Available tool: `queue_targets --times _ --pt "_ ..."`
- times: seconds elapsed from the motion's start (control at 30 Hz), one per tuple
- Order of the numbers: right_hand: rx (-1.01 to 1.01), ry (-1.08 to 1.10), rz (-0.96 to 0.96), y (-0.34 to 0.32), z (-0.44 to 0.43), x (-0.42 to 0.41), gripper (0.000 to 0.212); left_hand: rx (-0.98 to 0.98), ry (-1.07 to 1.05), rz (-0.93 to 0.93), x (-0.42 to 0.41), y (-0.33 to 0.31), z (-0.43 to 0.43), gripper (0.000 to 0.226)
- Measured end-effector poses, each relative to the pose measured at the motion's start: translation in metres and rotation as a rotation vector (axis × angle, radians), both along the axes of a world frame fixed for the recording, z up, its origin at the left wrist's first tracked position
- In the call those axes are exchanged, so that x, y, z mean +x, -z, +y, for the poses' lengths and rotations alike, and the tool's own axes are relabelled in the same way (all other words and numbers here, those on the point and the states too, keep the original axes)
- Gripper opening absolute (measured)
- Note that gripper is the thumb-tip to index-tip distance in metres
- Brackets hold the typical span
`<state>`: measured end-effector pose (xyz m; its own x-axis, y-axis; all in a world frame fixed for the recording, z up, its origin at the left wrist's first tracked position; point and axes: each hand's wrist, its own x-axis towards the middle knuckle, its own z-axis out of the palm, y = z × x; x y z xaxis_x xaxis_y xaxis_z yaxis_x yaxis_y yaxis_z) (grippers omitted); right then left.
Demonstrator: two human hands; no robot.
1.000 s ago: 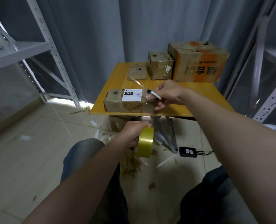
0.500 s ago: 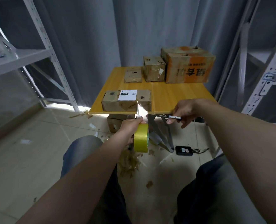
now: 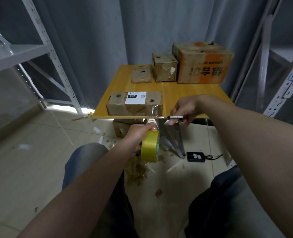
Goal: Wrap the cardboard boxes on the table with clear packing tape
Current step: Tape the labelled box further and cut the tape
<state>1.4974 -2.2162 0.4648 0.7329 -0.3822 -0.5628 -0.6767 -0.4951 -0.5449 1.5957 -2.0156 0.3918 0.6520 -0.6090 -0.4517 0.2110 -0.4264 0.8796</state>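
A long cardboard box (image 3: 135, 104) with a white label lies at the near edge of the yellow table (image 3: 190, 93). A strip of clear tape (image 3: 153, 115) runs from its right front face down to a yellowish tape roll (image 3: 149, 146), which my left hand (image 3: 139, 133) grips below the table edge. My right hand (image 3: 187, 109) holds a small knife (image 3: 175, 117) with a black-and-white handle, its tip at the taut tape strip.
At the back of the table stand a flat small box (image 3: 141, 73), a taller box (image 3: 165, 67) and a big orange-printed box (image 3: 202, 65). Another box (image 3: 121, 127) sits under the table. Tape scraps (image 3: 137, 169) and a black device (image 3: 196, 156) lie on the floor. Metal shelving (image 3: 22, 54) flanks both sides.
My right hand came off the box's right end and dropped with the knife to the table's edge, against the tape strip. My left hand raised the roll slightly, keeping the tape taut.
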Motion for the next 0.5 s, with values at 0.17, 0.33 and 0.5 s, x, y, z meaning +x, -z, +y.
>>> queue_targets --times 0.17,0.33,0.5 --pt "0.052 -0.007 -0.018 0.006 -0.002 0.000 0.037 0.002 -0.007 -0.017 0.002 -0.001 0.001 0.028" --pt "0.076 -0.001 -0.039 0.010 -0.002 -0.002 0.031 -0.002 -0.016 -0.019 0.003 0.000 0.002 0.032" --pt "0.065 -0.003 -0.031 0.013 -0.003 0.001 0.044 0.009 0.003 0.007 0.002 -0.003 0.002 0.022"
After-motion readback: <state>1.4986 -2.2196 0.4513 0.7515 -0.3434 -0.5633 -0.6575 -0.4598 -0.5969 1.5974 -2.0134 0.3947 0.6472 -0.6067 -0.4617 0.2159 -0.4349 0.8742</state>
